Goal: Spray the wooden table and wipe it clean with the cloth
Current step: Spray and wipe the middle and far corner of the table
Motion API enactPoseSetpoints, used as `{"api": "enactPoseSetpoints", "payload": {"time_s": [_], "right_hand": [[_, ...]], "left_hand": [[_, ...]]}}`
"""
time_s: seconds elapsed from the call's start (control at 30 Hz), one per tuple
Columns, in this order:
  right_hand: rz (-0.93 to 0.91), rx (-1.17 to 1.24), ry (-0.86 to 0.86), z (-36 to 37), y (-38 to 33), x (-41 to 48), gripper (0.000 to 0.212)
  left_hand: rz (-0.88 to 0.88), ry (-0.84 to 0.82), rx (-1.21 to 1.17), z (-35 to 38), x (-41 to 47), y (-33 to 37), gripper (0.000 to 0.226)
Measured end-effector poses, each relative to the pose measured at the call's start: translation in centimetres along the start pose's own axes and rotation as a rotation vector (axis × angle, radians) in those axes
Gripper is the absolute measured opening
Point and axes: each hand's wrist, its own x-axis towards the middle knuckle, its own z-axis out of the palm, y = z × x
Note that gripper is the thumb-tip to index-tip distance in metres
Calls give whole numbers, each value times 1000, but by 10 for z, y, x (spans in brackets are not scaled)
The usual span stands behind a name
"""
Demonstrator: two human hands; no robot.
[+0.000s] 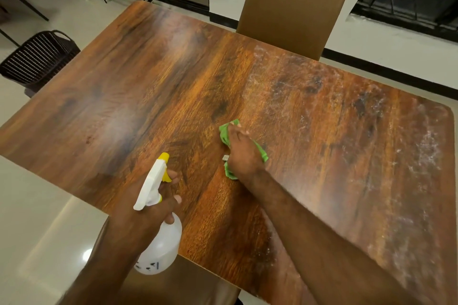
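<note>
The wooden table (153,86) fills most of the view. Its right half carries whitish wet streaks and droplets; its left half looks smooth. My left hand (151,208) grips a white spray bottle (161,245) with a yellow nozzle, held over the table's near edge and pointing away from me. My right hand (241,153) lies on top of a crumpled green cloth (226,132) near the table's middle, fingers curled over it, pressing it onto the wood. A small grey tag sticks out beside the hand.
A brown padded chair (292,7) stands at the far side of the table. A dark wicker basket (37,59) sits on the floor to the left. Another brown seat shows beneath the near edge. Pale tiled floor lies on the left.
</note>
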Motion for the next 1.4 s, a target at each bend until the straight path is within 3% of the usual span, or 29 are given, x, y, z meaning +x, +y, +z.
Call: {"api": "enactPoseSetpoints", "payload": {"time_s": [0.07,0.2,0.43,0.6,0.7,0.83,0.9,0.97,1.07,1.13,1.27,1.4], "right_hand": [[-16,16,-58,3,-13,-20,92],[-247,-13,-147,20,-24,-70,93],[5,15,-52,-2,-18,-30,87],[-236,-21,-139,22,-34,-86,93],[-277,-34,-149,17,-12,-89,89],[-12,-6,2,-5,23,-49,88],[33,-3,-5,-10,19,-40,89],[-26,25,-64,-6,1,-49,93],[-273,21,-145,3,-6,-61,89],[-246,-8,-126,0,10,-40,91],[-19,9,-35,-9,20,-2,91],[-274,-24,-187,2,2,-19,97]], "left_hand": [[-16,10,4,1,-2,-4,50],[-5,18,50,2,-9,-10,40],[44,5,63,-6,-19,-23,34],[49,53,71,-5,-31,-19,16],[70,7,35,0,-34,-20,25],[98,-2,49,10,-28,-15,32],[93,-3,38,17,-21,-12,35],[73,-10,1,22,-12,-5,42],[51,-17,-10,28,6,0,48],[41,-31,23,34,18,2,45],[49,-6,54,41,35,6,34],[40,-4,60,51,47,13,33]]}}
